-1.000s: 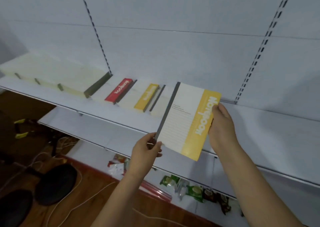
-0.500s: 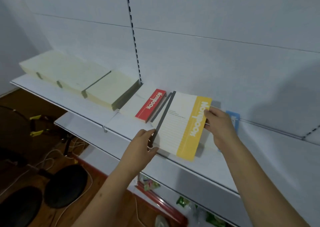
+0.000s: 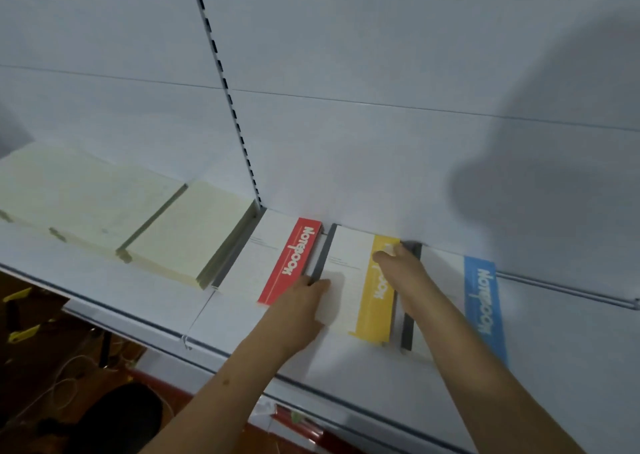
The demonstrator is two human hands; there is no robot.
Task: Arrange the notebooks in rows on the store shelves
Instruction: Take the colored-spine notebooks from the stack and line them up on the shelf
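The yellow notebook (image 3: 349,273) lies flat on the white upper shelf (image 3: 138,298), on top of a stack with a yellow edge, its far end at the back wall. It sits between the red notebook (image 3: 294,259) on the left and the blue notebook (image 3: 483,301) on the right. My left hand (image 3: 301,301) grips its grey spine at the near left side. Over its right edge lies my right hand (image 3: 401,270), a finger on the yellow band and the rest down in the gap beside it.
Two stacks of pale yellow pads (image 3: 86,204) (image 3: 187,232) fill the shelf's left part. A slotted upright (image 3: 225,83) runs up the white back wall. A lower shelf (image 3: 346,419) juts out below my arms. Cables and a dark stool (image 3: 114,415) are on the floor.
Both hands have carried the yellow notebook forward and down from the air onto the shelf stack between the red and blue notebooks. The view has moved closer to the shelf.
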